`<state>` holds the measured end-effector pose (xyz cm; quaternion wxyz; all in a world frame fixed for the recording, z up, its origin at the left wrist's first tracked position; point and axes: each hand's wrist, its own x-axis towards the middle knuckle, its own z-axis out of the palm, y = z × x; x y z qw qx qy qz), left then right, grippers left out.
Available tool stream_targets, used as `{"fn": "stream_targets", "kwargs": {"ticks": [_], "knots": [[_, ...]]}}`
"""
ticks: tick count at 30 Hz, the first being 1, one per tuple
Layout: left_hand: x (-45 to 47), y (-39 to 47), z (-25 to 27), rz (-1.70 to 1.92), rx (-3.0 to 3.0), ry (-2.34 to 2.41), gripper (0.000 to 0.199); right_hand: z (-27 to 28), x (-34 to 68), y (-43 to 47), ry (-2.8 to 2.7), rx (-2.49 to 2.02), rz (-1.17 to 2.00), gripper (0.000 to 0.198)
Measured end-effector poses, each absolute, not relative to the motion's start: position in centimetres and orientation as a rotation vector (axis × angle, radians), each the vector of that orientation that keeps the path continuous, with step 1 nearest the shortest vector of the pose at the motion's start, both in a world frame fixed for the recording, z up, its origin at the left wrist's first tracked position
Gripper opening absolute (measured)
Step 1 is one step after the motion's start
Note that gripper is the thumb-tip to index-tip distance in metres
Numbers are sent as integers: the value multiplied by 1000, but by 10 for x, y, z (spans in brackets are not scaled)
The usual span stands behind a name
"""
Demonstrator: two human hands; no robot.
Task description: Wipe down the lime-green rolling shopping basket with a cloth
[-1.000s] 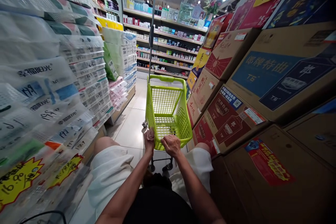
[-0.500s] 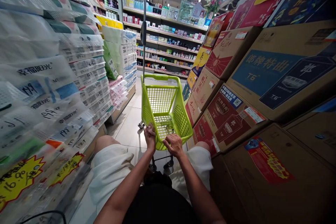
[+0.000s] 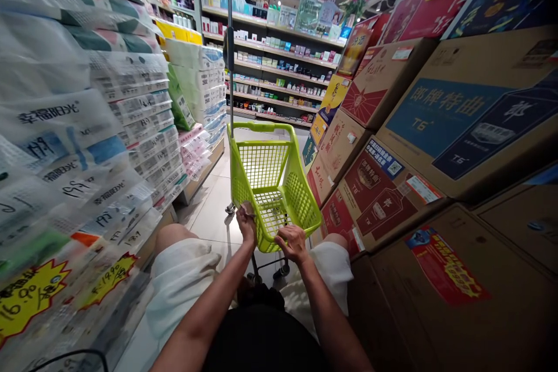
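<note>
A lime-green shopping cart basket (image 3: 267, 231) stands right in front of my knees, with its mesh floor showing bare inside. My left hand (image 3: 246, 228) is closed on a small crumpled brownish cloth (image 3: 248, 208), held against the outer left wall of the basket. On the near rim, my right hand (image 3: 293, 242) is closed with its fingers hooked over the edge. A tall grey pole (image 3: 230, 40) rises at the cart's far left corner. Below the basket, dark wheels (image 3: 282, 269) show near my feet.
Plastic-wrapped tissue packs (image 3: 65, 116) are stacked high at my left, with yellow price signs (image 3: 32, 299). Cardboard cartons (image 3: 471, 104) form a wall close on the right. Shelves of small boxed goods (image 3: 279, 46) cross the far end of the tiled aisle (image 3: 209, 203).
The cart has shifted slightly left in view. My left hand has moved a little left and up with the cloth. My right hand still grips the near rim.
</note>
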<state>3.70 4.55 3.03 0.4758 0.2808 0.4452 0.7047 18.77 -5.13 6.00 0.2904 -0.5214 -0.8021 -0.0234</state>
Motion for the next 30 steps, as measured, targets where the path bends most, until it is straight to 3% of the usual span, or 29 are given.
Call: {"fn": "stream_targets", "kwargs": {"ticks": [5, 9, 15, 23, 30], "knots": [[47, -24, 16, 1836, 1344, 1139, 24, 60, 197, -57, -2138, -1435, -75, 57], [31, 1, 46, 1635, 1787, 1092, 17, 61, 203, -59, -2138, -1439, -57, 56], [6, 79, 95, 1510, 1671, 1317, 11, 62, 198, -56, -2130, -1445, -17, 56], [3, -21, 52, 1325, 2093, 1029, 23, 66, 192, -61, -2133, -1427, -10, 50], [-13, 89, 98, 1465, 1800, 1282, 20, 72, 190, -65, -2123, -1396, -3, 47]]}}
